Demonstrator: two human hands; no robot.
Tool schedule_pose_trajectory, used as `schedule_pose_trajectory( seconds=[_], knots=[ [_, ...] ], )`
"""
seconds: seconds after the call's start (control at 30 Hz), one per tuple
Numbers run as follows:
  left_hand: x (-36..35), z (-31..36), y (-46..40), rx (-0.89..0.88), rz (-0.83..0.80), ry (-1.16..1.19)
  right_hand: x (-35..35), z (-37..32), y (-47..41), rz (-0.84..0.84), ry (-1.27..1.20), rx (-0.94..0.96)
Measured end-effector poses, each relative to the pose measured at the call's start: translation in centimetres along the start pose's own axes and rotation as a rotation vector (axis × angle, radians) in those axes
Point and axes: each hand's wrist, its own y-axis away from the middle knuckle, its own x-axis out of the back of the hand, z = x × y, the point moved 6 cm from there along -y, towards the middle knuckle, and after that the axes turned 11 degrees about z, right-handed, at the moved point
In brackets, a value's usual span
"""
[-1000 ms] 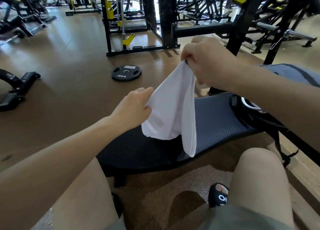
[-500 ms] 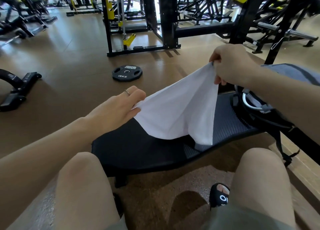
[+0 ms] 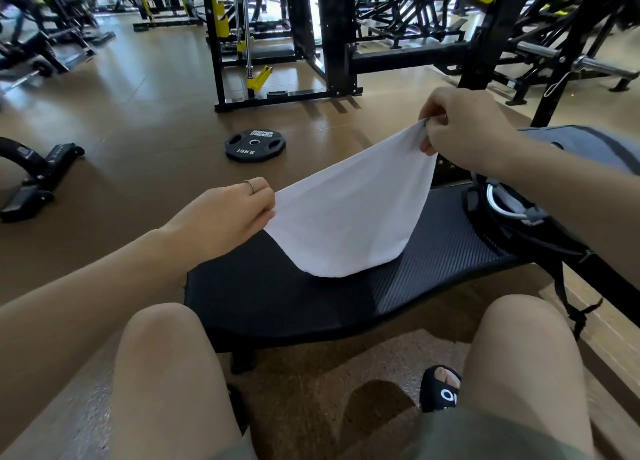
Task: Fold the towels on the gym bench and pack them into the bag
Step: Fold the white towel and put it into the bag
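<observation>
A white towel [image 3: 346, 217] is held stretched between the two hands above the black padded desk [image 3: 277, 297]. The towel's left end is pinched by the left hand [image 3: 232, 213], whose fingers are curled round the fabric edge; a ring [image 3: 250, 185] is worn on one finger of this hand. The towel's right end is gripped higher up by the right hand [image 3: 464, 127], with the cloth bunched between thumb and curled fingers. The hands are kept well apart, the right one raised above the left, so that the towel slopes downward from right to left. The lower edge of the towel sags in a curve, and its lowest part is seen just at the desk surface; contact cannot be confirmed. A dark bag [image 3: 512, 217] is placed at the right end of the desk, partly hidden behind the right forearm, with white material visible in its opening. Two bare knees are seen in the foreground, and a black sandal [image 3: 441, 390] is worn on the right foot. A black weight plate [image 3: 255, 145] marked 15KG is laid flat on the brown floor [image 3: 138, 113] beyond the desk. Black and yellow exercise frames [image 3: 277, 37] are positioned farther back.
</observation>
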Motion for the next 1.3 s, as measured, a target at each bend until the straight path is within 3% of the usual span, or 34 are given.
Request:
schedule_pose_trajectory(
  seconds=[0.17, 0.5, 0.6, 0.73, 1.0, 1.23, 1.3],
  knots=[
    [0.3, 0.2, -0.2, -0.061, 0.021, -0.199, 0.0, 0.1, -0.1, 0.025, 0.004, 0.029],
    [0.4, 0.0, 0.0, 0.105, -0.101, 0.001, 0.0, 0.8, 0.5, 0.032, 0.027, 0.169],
    [0.4, -1.3, -0.3, 0.289, -0.059, 0.025, -0.3, 0.6, 0.9, -0.001, 0.097, 0.276],
    [1.7, -1.9, -0.7, 0.356, 0.022, 0.161, -0.9, 1.0, 1.3, -0.045, 0.086, 0.279],
    [4.5, -1.7, -0.9, -0.043, -0.107, -0.038, -0.7, 2.2, 1.6, -0.099, -0.002, 0.170],
    [5.7, -2.1, -2.1, -0.101, -0.165, -0.158, -0.8, 2.3, 1.0, -0.057, -0.015, 0.184],
    [5.8, -2.3, -2.2, -0.039, -0.120, -0.106, -0.8, 2.4, 0.9, -0.054, -0.021, 0.183]
  ],
)
